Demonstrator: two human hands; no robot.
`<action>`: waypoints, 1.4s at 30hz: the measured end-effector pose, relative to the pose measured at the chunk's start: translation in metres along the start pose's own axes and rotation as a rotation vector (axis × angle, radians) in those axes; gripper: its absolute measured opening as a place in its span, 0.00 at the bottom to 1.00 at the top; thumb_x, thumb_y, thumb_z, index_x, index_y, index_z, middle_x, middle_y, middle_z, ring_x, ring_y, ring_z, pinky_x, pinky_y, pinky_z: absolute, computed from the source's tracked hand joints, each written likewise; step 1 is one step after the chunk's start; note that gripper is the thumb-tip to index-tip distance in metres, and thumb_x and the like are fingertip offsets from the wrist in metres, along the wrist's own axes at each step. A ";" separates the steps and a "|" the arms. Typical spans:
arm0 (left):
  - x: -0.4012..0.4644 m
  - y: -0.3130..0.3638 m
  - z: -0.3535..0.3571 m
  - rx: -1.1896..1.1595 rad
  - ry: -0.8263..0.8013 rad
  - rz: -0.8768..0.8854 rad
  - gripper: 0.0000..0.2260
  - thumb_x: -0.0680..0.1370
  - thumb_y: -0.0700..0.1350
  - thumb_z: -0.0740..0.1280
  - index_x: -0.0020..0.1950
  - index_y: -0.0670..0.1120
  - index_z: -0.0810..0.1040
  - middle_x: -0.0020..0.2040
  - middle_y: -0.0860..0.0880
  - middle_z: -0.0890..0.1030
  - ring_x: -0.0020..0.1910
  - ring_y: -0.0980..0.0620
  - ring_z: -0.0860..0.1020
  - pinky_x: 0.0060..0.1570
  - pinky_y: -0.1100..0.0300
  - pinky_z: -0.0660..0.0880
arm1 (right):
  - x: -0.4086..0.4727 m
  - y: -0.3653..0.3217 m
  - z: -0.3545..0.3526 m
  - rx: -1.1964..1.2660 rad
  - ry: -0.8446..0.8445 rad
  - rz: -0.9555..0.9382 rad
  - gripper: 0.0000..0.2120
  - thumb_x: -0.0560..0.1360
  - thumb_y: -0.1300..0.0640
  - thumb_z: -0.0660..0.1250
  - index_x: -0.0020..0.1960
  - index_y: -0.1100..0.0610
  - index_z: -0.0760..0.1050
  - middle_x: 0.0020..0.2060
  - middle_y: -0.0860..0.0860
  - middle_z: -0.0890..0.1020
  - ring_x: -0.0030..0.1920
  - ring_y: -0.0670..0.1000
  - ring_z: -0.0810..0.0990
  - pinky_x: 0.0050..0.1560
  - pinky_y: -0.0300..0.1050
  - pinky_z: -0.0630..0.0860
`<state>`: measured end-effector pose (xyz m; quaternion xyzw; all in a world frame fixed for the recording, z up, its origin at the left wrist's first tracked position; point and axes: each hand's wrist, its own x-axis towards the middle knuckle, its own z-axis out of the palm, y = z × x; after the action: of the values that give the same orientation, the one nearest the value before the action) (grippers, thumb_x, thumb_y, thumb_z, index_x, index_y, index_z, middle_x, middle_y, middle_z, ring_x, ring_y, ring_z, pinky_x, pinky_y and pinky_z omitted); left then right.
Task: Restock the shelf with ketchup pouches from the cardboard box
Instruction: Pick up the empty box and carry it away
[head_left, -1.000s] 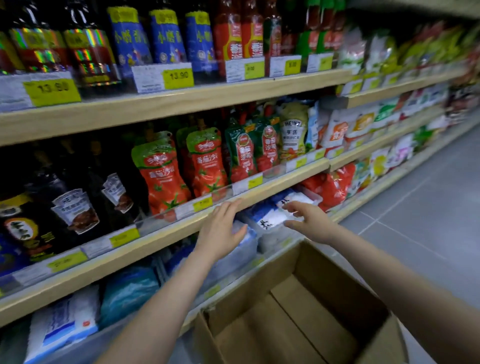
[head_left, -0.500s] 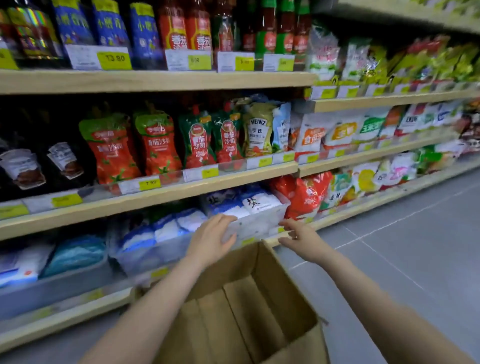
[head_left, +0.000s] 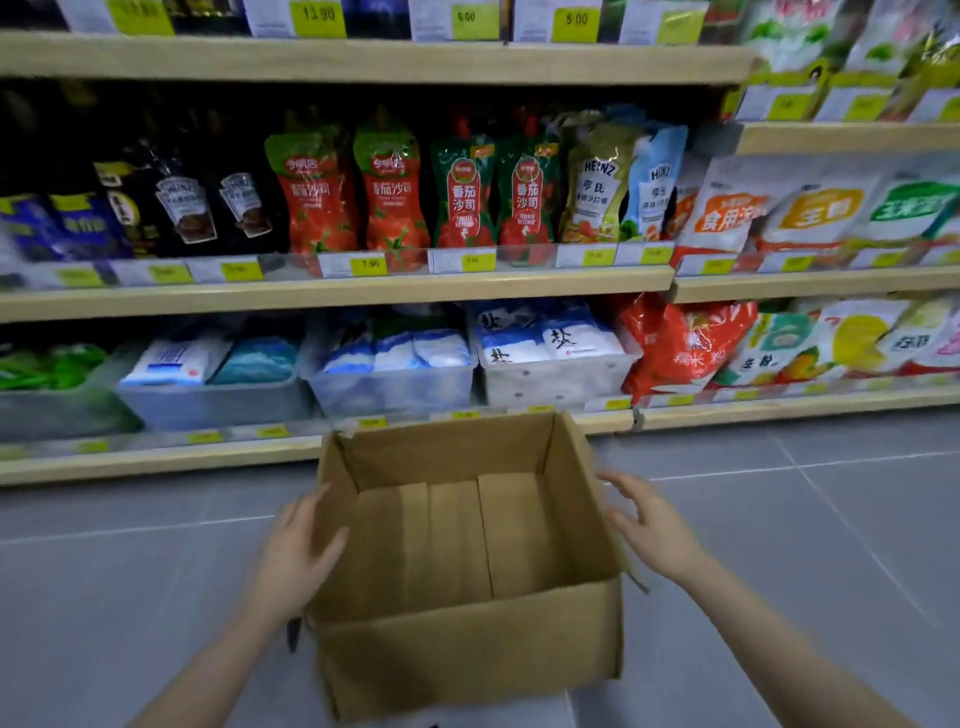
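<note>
An open cardboard box (head_left: 467, 654) sits on the floor in front of the shelves, and nothing lies inside it. My left hand (head_left: 298, 558) rests flat against its left wall, fingers spread. My right hand (head_left: 649, 525) hovers just off its right wall, fingers apart, holding nothing. On the middle shelf (head_left: 332, 291) stand red ketchup pouches with green tops (head_left: 322, 197) and darker green-and-red ketchup pouches (head_left: 462, 195), upright in a row behind a clear rail.
Heinz pouches (head_left: 597, 187) stand right of the ketchup, dark sauce pouches (head_left: 187, 208) to the left. Clear bins of white and blue bags (head_left: 395, 358) fill the bottom shelf behind the box. Grey tiled floor (head_left: 805, 519) spreads to both sides.
Both hands dropped from the shelf edge down to the sides of the box. The view swung back and now faces the shelves squarely, with the whole box in sight.
</note>
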<state>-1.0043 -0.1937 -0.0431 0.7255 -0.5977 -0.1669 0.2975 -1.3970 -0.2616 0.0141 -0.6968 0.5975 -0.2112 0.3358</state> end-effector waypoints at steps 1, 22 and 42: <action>-0.006 -0.012 0.004 0.007 -0.025 -0.048 0.26 0.73 0.43 0.71 0.69 0.44 0.67 0.60 0.42 0.74 0.59 0.43 0.74 0.57 0.51 0.70 | 0.000 0.009 0.008 0.011 0.007 0.013 0.19 0.77 0.59 0.62 0.68 0.55 0.68 0.64 0.57 0.72 0.64 0.58 0.72 0.64 0.46 0.66; 0.050 0.075 -0.110 0.091 -0.416 -0.333 0.31 0.77 0.35 0.57 0.76 0.55 0.51 0.61 0.40 0.77 0.49 0.45 0.77 0.46 0.60 0.69 | -0.010 -0.051 -0.053 -0.140 -0.109 0.401 0.29 0.79 0.60 0.56 0.75 0.49 0.48 0.66 0.60 0.73 0.62 0.63 0.74 0.62 0.53 0.69; 0.023 0.374 -0.474 -0.018 -0.374 -0.183 0.30 0.79 0.37 0.56 0.75 0.60 0.51 0.43 0.42 0.80 0.27 0.46 0.70 0.27 0.57 0.64 | -0.186 -0.391 -0.364 -0.163 0.189 0.351 0.28 0.79 0.62 0.56 0.75 0.47 0.52 0.57 0.64 0.79 0.54 0.66 0.78 0.51 0.53 0.73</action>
<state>-1.0027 -0.1465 0.5597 0.7305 -0.5726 -0.3302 0.1717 -1.4169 -0.1351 0.5650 -0.5839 0.7538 -0.1647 0.2524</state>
